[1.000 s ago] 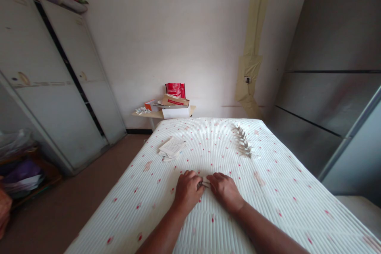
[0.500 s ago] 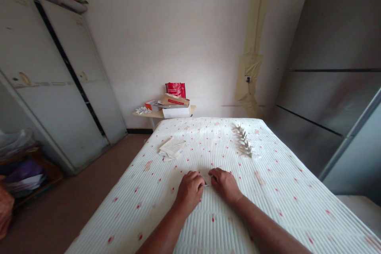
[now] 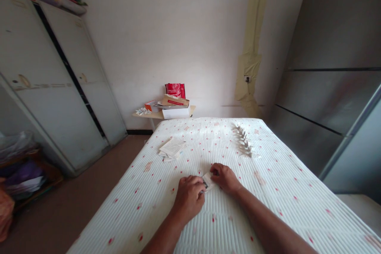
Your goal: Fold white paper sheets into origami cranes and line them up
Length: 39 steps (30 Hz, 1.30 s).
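Note:
A small folded piece of paper (image 3: 208, 181), pale with some dark print, lies low over the bed between my two hands. My left hand (image 3: 190, 193) pinches its left side, fingers curled in. At its upper right edge my right hand (image 3: 224, 177) grips it with bent fingers. Both hands hide parts of the paper. Farther off to the left, a stack of printed paper sheets (image 3: 172, 147) rests on the bed. On the right stands a row of several folded paper shapes (image 3: 244, 141) with pointed tips.
The bed (image 3: 214, 220) has a white ribbed cover with red dots. Behind it, a small table (image 3: 159, 115) bears boxes (image 3: 175, 112), a red bag (image 3: 175, 90) and a white pile. Grey cabinets (image 3: 71, 87) stand left, a dark wardrobe (image 3: 327, 99) right.
My left hand has moved slightly down and my right hand slightly up. The paper between them is turned and shows more of its surface. The stack and the row are unmoved.

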Motion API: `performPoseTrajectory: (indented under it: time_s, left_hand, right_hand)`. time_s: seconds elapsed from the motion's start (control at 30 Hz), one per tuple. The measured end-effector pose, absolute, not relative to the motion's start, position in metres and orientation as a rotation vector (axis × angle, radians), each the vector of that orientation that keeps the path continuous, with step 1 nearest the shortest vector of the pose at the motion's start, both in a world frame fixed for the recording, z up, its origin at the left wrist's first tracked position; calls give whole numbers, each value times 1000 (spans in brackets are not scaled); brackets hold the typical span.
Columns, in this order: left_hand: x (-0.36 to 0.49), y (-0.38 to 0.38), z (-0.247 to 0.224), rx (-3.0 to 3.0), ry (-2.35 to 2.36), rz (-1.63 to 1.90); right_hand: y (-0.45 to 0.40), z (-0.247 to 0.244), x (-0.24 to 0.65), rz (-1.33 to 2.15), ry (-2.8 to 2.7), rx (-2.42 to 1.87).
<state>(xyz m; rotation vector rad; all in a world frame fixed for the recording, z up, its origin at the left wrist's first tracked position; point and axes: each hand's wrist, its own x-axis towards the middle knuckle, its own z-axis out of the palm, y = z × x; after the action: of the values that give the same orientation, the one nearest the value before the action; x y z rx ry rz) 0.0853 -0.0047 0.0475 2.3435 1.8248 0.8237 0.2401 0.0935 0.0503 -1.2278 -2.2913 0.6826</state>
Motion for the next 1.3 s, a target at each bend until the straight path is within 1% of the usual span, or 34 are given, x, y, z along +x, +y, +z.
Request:
performPoseTrajectory:
  time_s: [0.2,0.3,0.47,0.67,1.1,1.3]
  left_hand:
    - [92,-8,51,2379,1878,777]
    - [93,-9,51,2384,1886,791]
    - [92,-1,48,2202,1940,888]
    - [96,5,50,2157,2035,841]
    - [95,4,47,2153,2016,764]
    - [96,4,49,2164,2037,735]
  right_hand:
    - [95,44,243,683,-2274,-1122]
    - [97,43,248,758,-2297,-1033]
    - [97,48,257,934,-2292,-996]
    - [94,56,261,1083,-2265,-1007]
    - [94,51,262,1019,-2252,-994]
    - [94,48,261,917,-2287,-982]
